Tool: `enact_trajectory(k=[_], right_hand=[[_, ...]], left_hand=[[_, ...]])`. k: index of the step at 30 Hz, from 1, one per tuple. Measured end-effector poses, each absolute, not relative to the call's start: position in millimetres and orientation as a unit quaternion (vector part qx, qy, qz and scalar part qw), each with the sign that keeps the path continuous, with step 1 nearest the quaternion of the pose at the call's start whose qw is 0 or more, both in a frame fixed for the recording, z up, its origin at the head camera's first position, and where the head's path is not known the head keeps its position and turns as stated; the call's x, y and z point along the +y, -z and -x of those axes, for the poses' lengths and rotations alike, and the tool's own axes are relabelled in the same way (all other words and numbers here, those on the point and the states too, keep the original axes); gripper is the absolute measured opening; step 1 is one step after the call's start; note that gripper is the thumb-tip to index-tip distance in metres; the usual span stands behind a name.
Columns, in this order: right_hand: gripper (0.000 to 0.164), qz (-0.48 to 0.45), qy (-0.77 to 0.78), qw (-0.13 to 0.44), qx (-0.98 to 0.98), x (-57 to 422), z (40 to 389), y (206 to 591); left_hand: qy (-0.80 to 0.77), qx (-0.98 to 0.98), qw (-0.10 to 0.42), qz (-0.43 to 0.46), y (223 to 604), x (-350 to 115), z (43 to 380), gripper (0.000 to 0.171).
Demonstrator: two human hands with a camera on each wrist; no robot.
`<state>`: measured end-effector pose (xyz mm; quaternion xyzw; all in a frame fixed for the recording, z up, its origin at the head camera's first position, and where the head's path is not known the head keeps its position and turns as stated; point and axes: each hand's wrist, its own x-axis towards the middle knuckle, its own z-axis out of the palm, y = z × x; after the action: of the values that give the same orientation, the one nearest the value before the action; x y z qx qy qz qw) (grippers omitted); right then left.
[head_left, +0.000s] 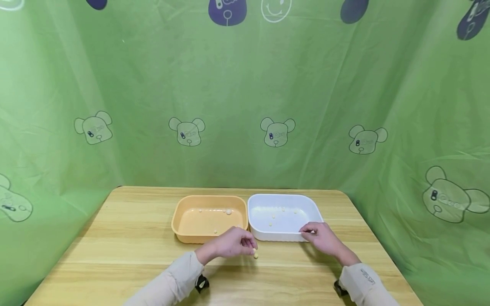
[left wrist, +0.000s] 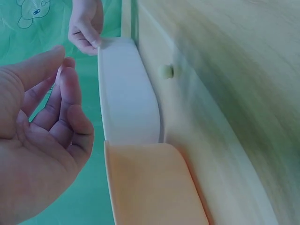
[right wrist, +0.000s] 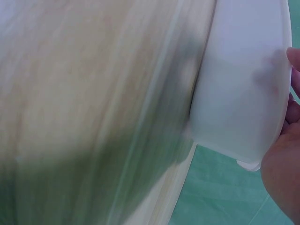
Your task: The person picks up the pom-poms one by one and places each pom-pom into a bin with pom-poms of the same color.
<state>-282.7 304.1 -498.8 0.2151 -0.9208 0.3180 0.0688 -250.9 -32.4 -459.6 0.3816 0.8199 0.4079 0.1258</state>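
Observation:
My left hand [head_left: 234, 243] is over the table in front of the two trays, thumb and fingertips together on a small pale ball [head_left: 254, 251], mostly hidden by the fingers. Just below those fingertips a small yellow ball [head_left: 256, 256] lies on the table; the left wrist view shows this yellow ball [left wrist: 166, 71] near the white tray. With its thumb and fingers my right hand [head_left: 323, 239] grips the near rim of the white tray [head_left: 268, 236], toward the right corner. Several tiny yellow balls [head_left: 270, 224] lie inside that tray.
An orange tray [head_left: 191, 239] stands directly left of the white one, holding small pale balls, one of them larger [head_left: 228, 211]. Both rest on a wooden table [head_left: 134, 242]. A green printed curtain [head_left: 229, 85] surrounds the table at the back and sides.

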Motion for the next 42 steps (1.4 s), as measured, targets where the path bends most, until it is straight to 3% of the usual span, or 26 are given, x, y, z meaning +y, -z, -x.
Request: enact_trajectory(k=[25, 42], right_hand=[[0.009, -0.226, -0.323, 0.088, -0.915, 305, 283, 501], [0.009, -0.232, -0.314, 0.077, -0.917, 305, 283, 499]], left_hand=[[-0.438, 0.833, 0.081, -0.329, 448, -26, 266, 0.010], [-0.453, 0.835, 0.080, -0.302, 445, -18, 275, 0.010]])
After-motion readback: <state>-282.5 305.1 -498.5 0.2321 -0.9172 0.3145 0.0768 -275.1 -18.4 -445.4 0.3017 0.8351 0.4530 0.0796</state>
